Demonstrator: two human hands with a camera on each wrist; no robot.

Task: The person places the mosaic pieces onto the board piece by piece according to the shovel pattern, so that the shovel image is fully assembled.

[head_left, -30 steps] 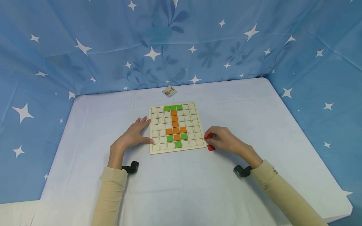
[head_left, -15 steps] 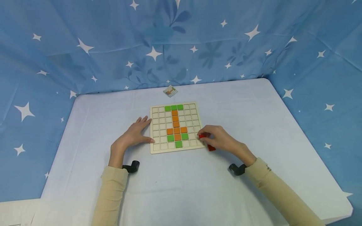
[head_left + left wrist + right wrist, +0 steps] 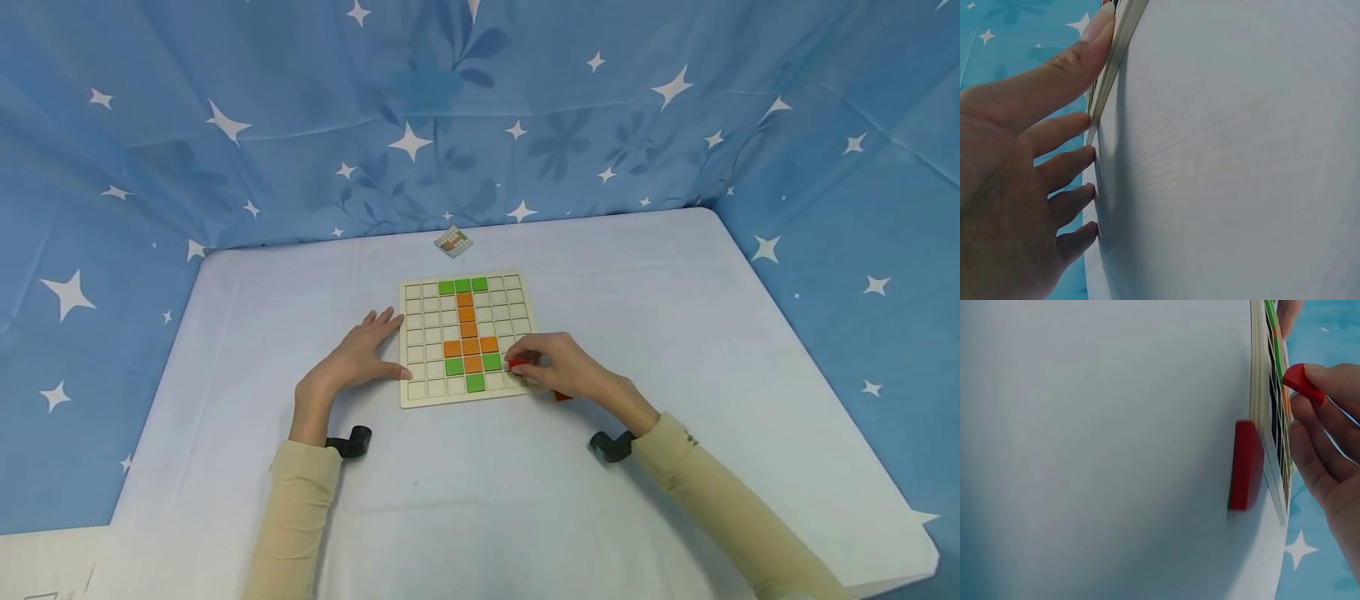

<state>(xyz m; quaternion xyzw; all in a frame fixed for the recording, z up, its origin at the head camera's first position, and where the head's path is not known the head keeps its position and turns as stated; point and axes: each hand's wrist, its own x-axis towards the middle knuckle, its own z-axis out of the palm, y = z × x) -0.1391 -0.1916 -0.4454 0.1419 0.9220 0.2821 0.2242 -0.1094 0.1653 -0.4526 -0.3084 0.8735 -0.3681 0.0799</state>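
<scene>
A cream grid board (image 3: 420, 390) lies on the table, with green tiles (image 3: 462, 285) and orange tiles (image 3: 467, 314) set in some of its squares. My right hand (image 3: 564, 365) is over the board's lower right part and pinches a red tile (image 3: 1302, 384) between thumb and fingers, above the surface. Another red tile (image 3: 1245, 465) lies on the table beside the board's right edge, partly hidden by the hand in the head view. My left hand (image 3: 358, 354) rests at the board's left edge, fingers spread, thumb (image 3: 1085, 47) touching the rim.
A small card with a printed grid pattern (image 3: 453, 242) lies behind the board near the table's far edge. The table has a white cloth (image 3: 465, 500). A blue curtain with white stars (image 3: 300, 125) hangs behind and at the sides.
My right hand has moved left from the table beside the board to over its lower right squares, carrying the red tile. The left hand stays at the left edge.
</scene>
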